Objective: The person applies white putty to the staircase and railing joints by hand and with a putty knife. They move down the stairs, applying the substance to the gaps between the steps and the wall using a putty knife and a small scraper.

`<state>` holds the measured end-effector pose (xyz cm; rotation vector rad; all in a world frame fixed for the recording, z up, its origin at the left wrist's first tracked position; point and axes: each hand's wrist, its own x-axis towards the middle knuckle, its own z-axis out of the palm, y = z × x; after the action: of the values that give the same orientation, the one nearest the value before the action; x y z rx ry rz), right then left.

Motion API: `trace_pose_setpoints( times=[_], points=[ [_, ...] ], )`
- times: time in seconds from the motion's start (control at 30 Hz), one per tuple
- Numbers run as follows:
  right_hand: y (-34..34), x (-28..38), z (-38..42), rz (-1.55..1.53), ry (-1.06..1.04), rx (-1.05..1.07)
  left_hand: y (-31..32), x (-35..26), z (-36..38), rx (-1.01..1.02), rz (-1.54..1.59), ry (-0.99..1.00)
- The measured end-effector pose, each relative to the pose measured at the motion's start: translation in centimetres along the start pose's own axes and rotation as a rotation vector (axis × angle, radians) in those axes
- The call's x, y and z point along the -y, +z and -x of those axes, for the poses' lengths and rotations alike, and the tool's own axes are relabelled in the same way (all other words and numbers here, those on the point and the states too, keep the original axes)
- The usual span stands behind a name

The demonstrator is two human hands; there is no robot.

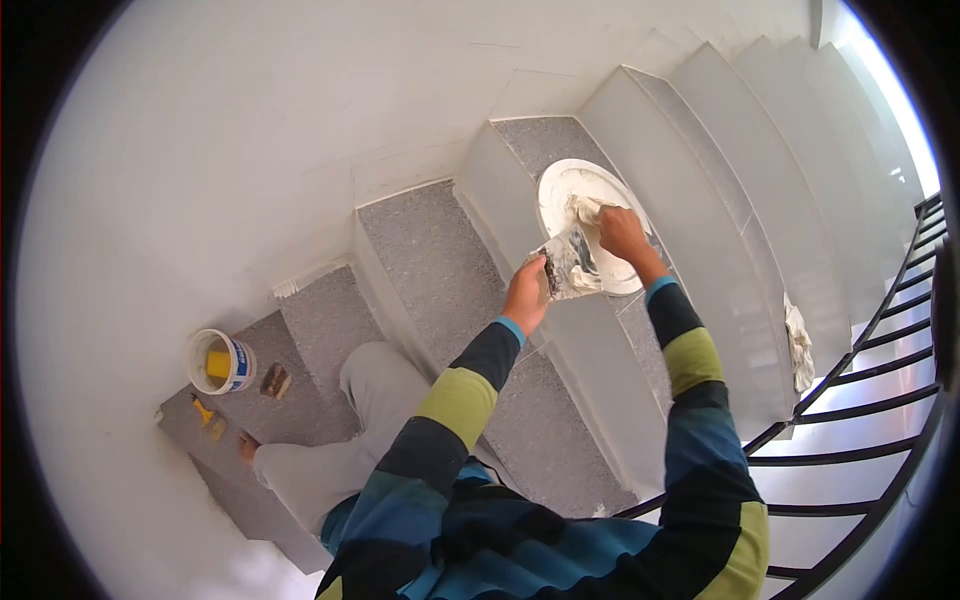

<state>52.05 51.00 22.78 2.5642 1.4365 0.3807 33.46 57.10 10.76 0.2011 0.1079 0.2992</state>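
Note:
My left hand grips the edge of a flat rectangular putty blade, smeared with white and dark paste. Just right of it, my right hand is closed over a round white lid lying on a stair tread. Whatever the right fingers hold is hidden, with a lump of white paste at their tips. The blade overlaps the near side of the lid, and more paste sits on its right part.
Grey speckled steps climb to the right along a white wall. A white bucket with something yellow inside, a yellow-handled tool and a small brown block rest lower left. Black railing curves at right, near a crumpled white cloth.

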Motion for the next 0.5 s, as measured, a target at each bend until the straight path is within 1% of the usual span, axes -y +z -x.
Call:
trace_pose_setpoints(
  times=[0.03, 0.07, 0.1, 0.13, 0.17, 0.2, 0.23, 0.27, 0.3, 0.33, 0.4, 0.43, 0.47, 0.5],
  points=[
    [-1.0, -0.1, 0.5, 0.011, -0.086, 0.127, -1.9, 0.9, -1.3, -0.003, -0.011, -0.005],
    [-1.8, -0.5, 1.3, 0.024, -0.167, 0.253, -4.8, 2.8, -3.4, 0.007, -0.196, 0.149],
    [-2.3, -1.4, 2.3, -0.063, -0.209, 0.198, -6.2, 3.9, -4.3, 0.025, -0.381, 0.302],
    [-2.9, -1.4, 3.1, -0.064, -0.198, 0.188, -4.4, 2.8, -2.9, 0.037, -0.389, 0.298],
    [-3.7, -1.2, 3.8, -0.201, -0.117, 0.075, -0.6, 0.1, -0.3, -0.049, -0.288, 0.166],
    [-4.5, -0.8, 4.3, -0.336, -0.048, -0.03, 1.7, -1.8, 1.4, -0.141, -0.175, 0.039],
    [-5.5, 0.1, 5.2, -0.443, 0.073, -0.105, 1.8, -2.4, 2.0, -0.147, -0.162, 0.055],
    [-6.4, 1.2, 6.2, -0.444, 0.058, -0.097, 1.6, -2.7, 2.5, -0.2, -0.237, 0.089],
    [-7.3, 2.6, 7.3, -0.64, 0.098, -0.138, 1.5, -3.1, 3.3, -0.255, -0.318, 0.118],
    [-8.0, 3.9, 8.6, -0.845, 0.142, -0.179, 2.1, -3.6, 4.3, -0.271, -0.325, 0.123],
    [-9.4, 8.7, 11.0, -1.221, 0.057, -0.27, 3.0, -5.3, 7.5, -0.254, -0.237, 0.089],
    [-10.5, 9.7, 12.1, -1.184, 0.061, -0.126, 3.7, -5.9, 8.9, -0.281, -0.242, 0.092],
    [-11.2, 10.8, 12.6, -1.204, 0.059, -0.109, 4.3, -6.5, 10.2, -0.275, -0.215, 0.067],
    [-11.7, 12.1, 13.0, -1.041, -0.15, -0.246, 4.8, -7.0, 11.3, -0.267, -0.187, 0.043]
  ],
)
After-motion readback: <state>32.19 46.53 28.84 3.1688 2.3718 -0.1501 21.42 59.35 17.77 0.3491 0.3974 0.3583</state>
